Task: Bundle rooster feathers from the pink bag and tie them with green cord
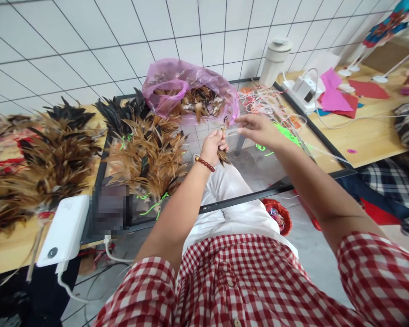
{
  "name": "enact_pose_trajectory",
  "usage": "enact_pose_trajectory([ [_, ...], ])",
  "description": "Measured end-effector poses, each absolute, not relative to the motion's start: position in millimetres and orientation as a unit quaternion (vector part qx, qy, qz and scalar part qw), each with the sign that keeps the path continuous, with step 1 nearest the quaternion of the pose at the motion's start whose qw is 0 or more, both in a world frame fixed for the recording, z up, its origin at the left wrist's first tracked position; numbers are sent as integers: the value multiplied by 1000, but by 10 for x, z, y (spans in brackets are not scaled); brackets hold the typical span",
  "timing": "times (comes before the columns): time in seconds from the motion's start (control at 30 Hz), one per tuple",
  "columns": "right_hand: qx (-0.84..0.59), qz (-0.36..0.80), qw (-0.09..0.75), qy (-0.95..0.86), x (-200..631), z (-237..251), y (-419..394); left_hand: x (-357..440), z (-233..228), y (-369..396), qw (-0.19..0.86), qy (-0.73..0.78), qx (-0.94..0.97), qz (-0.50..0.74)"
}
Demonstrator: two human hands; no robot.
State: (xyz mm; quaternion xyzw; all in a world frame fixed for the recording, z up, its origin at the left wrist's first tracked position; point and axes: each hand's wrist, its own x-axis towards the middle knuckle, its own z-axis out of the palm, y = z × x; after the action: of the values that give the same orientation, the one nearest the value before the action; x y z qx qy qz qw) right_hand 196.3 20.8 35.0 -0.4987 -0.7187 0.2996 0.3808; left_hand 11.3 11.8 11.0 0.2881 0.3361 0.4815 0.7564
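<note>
My left hand (214,147), with a beaded bracelet at the wrist, is closed on a small bunch of brown feathers (224,157). The feather tips point down below the fist, and the bound or stem end sticks up above the thumb. Just to the right, my right hand (257,129) reaches toward that upper end with fingers stretched and slightly apart. A pale strand seems to run between the hands, but I cannot tell whether the fingers touch it. Behind them, a pink plastic bag (170,75) lies open with loose brown feathers (199,100) inside.
Brown feather bunches (150,154) with green ties lie left on the black-framed glass top (252,168). More feathers (54,159), a white power bank (65,229) and a cable are farther left. Right are white strips (262,102), green strings (286,132), a white bottle (275,61) and a power strip (298,96).
</note>
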Motion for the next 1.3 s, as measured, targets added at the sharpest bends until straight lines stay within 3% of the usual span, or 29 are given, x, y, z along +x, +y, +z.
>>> enact_pose_trajectory([
  [0.13, -482, 380, 426, -664, 1608, 192, 318, 108, 118, 127, 749, 337, 306, 482],
  [0.3, -434, 426, 570, -553, 1972, 361, 195, 84, 86, 162, 730, 354, 299, 503],
  [0.53, -511, 390, 488, -591, 1970, 346, -19, 118, 65, 127, 746, 339, 329, 469],
  [0.73, -508, 387, 526, -562, 1571, 168, 40, 160, 5, 121, 714, 355, 402, 451],
  [0.9, -471, 433, 589, -495, 1987, 325, -94, 154, -50, 151, 690, 364, 416, 467],
  [0.97, -475, 439, 525, -553, 2311, 396, -296, 149, -53, 157, 695, 359, 411, 468],
  [1.03, -501, 443, 325, -668, 2651, 449, -556, 147, -51, 159, 703, 354, 399, 469],
  [1.1, -505, 428, 55, -747, 2923, 494, -802, 146, -44, 161, 714, 350, 384, 470],
  [1.17, -513, 367, -76, -772, 3048, 540, -961, 146, -33, 162, 723, 347, 369, 470],
  [1.23, -524, 294, -31, -799, 2991, 570, -998, 145, -18, 160, 729, 346, 355, 472],
  [1.3, -518, 197, 106, -825, 2783, 552, -928, 141, 1, 155, 732, 347, 343, 476],
])
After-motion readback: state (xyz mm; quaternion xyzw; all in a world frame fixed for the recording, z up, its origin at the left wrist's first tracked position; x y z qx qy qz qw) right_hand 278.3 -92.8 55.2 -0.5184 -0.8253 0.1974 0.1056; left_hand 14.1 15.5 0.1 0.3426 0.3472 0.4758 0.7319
